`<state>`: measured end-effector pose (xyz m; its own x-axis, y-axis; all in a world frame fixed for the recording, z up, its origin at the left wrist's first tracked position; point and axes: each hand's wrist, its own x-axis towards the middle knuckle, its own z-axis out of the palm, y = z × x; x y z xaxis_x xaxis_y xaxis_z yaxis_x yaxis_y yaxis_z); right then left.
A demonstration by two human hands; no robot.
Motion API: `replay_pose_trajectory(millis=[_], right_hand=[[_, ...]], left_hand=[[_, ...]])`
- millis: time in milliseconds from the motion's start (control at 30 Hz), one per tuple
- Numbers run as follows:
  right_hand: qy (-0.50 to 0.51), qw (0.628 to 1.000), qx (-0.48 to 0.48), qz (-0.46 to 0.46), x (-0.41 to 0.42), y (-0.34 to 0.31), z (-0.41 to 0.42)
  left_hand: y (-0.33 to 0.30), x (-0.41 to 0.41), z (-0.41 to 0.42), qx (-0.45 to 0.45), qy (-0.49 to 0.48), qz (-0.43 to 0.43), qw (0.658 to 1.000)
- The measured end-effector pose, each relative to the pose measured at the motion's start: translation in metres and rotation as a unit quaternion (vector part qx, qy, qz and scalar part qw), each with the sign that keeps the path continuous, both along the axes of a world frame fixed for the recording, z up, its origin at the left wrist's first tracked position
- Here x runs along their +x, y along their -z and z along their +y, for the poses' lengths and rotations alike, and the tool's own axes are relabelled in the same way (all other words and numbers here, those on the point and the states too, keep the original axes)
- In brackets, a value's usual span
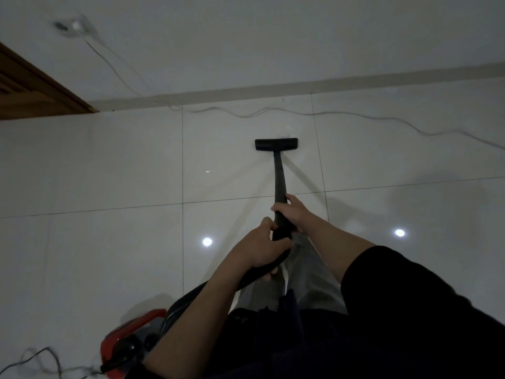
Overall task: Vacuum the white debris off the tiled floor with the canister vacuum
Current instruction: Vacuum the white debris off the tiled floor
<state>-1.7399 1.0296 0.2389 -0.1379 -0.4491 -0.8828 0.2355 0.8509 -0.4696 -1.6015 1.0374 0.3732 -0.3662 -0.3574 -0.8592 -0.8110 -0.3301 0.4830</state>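
both hands clamped on the vacuum: right hand (293, 213) round the black wand (280, 173), left hand (263, 246) at the hose (191, 295) end. floor nozzle (276, 144) lies flat on the tiled floor (109, 165), faint white debris (282, 132) at its far edge; best kept flat, pushed slowly. red canister (131, 337) sits by the feet, contents unseen.

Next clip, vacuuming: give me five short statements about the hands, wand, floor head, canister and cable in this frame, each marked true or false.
1. Both hands grip the black wand: right hand further down it, left hand nearer the hose. True.
2. The floor head is lifted clear of the floor. False: it rests flat on a white tile.
3. The red canister sits at lower left. True.
4. The floor head lies on top of the cable. False: the cable lies beyond it, near the wall.
5. The right hand hangs idle. False: it grips the wand.
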Motion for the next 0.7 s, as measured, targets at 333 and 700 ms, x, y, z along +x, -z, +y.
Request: replay_pose_trajectory(millis=[333, 700], right_hand=[[-0.024, 1.000, 0.001, -0.006, -0.023, -0.005, -0.041], [-0.053, 0.999, 0.011, -0.003, -0.051, -0.011, -0.091]], left_hand=[[0.006, -0.021, -0.039, 0.006, -0.003, -0.007, 1.000], [0.010, -0.047, -0.085, 0.002, -0.018, -0.006, 1.000]])
